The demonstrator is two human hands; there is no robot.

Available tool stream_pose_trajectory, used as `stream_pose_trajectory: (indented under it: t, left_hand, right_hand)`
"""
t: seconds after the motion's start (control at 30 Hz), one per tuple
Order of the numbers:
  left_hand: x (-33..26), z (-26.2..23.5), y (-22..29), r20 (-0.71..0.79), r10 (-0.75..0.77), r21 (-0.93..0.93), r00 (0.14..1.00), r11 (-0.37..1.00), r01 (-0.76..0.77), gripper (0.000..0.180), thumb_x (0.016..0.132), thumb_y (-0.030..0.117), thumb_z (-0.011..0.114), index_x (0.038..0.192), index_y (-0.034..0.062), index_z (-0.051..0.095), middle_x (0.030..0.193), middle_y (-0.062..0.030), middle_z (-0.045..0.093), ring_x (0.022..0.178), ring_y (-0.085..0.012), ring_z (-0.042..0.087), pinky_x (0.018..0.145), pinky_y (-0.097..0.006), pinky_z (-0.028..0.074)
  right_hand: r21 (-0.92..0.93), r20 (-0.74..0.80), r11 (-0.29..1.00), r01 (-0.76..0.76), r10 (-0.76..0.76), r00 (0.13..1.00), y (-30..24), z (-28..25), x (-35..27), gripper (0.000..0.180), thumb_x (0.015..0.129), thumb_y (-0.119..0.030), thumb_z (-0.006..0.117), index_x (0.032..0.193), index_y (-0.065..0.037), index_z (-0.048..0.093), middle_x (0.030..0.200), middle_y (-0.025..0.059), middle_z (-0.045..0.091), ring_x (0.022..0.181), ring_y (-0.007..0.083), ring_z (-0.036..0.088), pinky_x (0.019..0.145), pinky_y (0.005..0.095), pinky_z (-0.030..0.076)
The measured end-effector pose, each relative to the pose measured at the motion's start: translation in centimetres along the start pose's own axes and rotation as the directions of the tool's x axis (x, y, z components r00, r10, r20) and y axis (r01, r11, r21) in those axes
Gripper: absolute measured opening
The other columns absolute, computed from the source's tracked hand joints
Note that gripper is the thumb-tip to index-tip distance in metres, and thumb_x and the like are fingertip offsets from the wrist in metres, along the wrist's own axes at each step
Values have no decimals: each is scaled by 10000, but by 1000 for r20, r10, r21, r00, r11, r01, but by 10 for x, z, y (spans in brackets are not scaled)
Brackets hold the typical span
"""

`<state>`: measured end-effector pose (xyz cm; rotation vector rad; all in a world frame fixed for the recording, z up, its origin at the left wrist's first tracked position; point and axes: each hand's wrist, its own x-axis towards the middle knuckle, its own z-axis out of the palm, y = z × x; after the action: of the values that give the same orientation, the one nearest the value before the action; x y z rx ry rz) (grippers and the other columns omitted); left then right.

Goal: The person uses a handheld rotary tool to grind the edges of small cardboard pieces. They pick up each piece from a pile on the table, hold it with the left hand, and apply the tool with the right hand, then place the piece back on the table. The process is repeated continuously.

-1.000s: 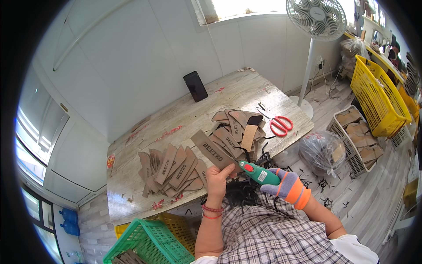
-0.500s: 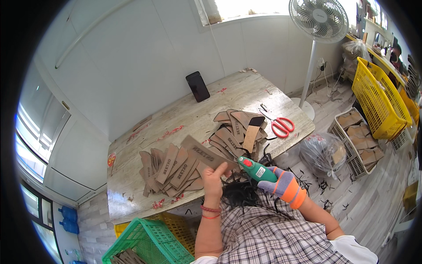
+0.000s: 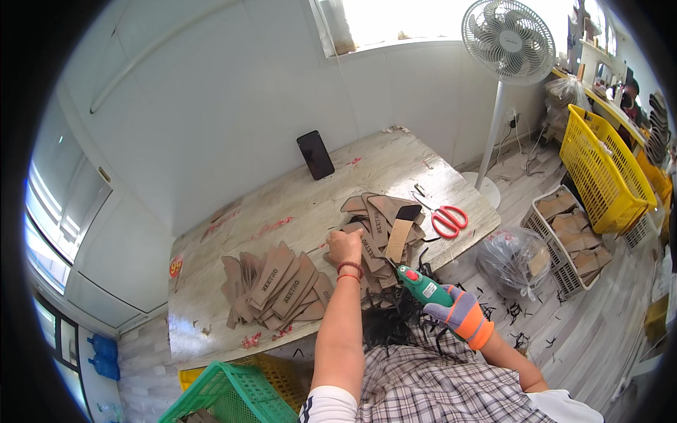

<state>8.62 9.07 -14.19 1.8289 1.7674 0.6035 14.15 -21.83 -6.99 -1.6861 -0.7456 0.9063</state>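
My bare left hand point(image 3: 345, 247) reaches to the near left side of a fanned pile of flat brown printed pieces point(image 3: 379, 218). Its fingers are curled in; what they grip, if anything, is hidden. A second heap of such pieces point(image 3: 271, 285) spreads on the table to the left. In a grey and orange glove, my right hand point(image 3: 465, 316) is wrapped round green electric scissors point(image 3: 425, 288) with a red switch. Their thin tip points left, beside the right pile. Black strip trimmings point(image 3: 388, 324) lie in my lap below it.
Red-handled scissors point(image 3: 448, 221) lie right of the pile on the wooden table point(image 3: 204, 331). A phone point(image 3: 315, 155) leans on the wall behind. A green crate point(image 3: 226, 395) stands below the front edge. Rightward are a fan point(image 3: 509, 42), a plastic bag point(image 3: 513, 261) and crates point(image 3: 606, 169).
My left hand has let go of the brown piece it held up and moved up to the right-hand pile. My right hand, with the electric scissors, has shifted slightly right and down.
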Motion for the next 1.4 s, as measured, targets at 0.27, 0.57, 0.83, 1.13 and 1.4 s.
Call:
stream_pose_trajectory:
  t: [0.27,0.57,0.83,1.13,1.4]
  left_hand:
    - [-39,-27,-15,-35,64,-976,997,212,-48,51,868,12,615,905,13,579,872,-21,622,701,-82,538,628,-218,428]
    - [-117,-70,-10,25,165,-1000,986,17,22,60,855,51,657,843,70,601,779,15,627,653,-55,524,605,-196,394]
    - [-134,-67,-6,76,205,-997,976,25,72,73,854,52,665,812,70,608,776,3,644,647,-62,546,600,-199,411]
    - [-144,-71,-7,131,290,-988,948,122,99,13,860,22,645,866,21,633,787,-18,656,648,-72,561,601,-202,432]
    - [-140,-71,-17,152,397,-969,905,238,58,42,881,25,615,908,6,642,831,-15,661,707,-64,575,654,-198,453]
  right_hand:
    - [-57,-45,998,-4,1,999,7,0,12,577,727,-394,790,1112,-3,614,756,63,670,634,98,622,599,260,505]
    - [-82,-56,995,60,-65,996,2,14,9,573,727,-370,800,1124,-8,601,787,52,665,643,78,601,599,246,496]
    - [15,-47,999,45,-45,998,4,8,4,546,736,-344,798,1110,2,601,739,32,649,594,63,576,548,230,482]
    - [88,-23,993,80,-78,997,-2,2,2,522,757,-310,786,1121,7,589,790,36,651,618,53,576,550,218,477]
    - [88,11,994,60,-61,998,-15,-3,-3,532,759,-295,793,1140,2,570,763,6,628,587,41,543,521,204,448]
